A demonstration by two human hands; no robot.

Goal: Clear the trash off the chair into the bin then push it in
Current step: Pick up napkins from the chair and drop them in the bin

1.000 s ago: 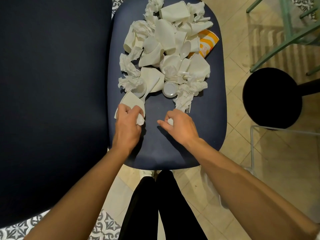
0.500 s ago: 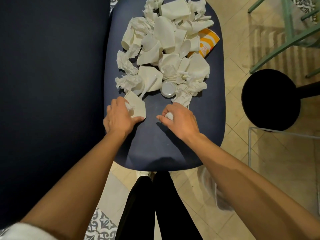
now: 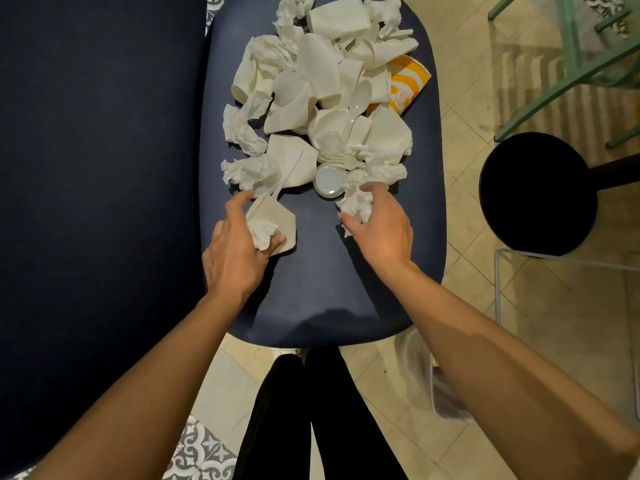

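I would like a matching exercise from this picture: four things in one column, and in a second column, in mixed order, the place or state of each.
Things:
1. left hand
2. right hand
3. orange striped packet
4. clear round lid

Places or states:
A. lies flat between the two hands, at the near edge of the pile
B. holds a crumpled napkin against a folded paper
C. far right side of the pile, partly under white cups
D. fingers spread over crumpled napkins

Pairs: 1-B, 2-D, 3-C, 4-A

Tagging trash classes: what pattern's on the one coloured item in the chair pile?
Orange-and-white stripes on the paper carton, head view.
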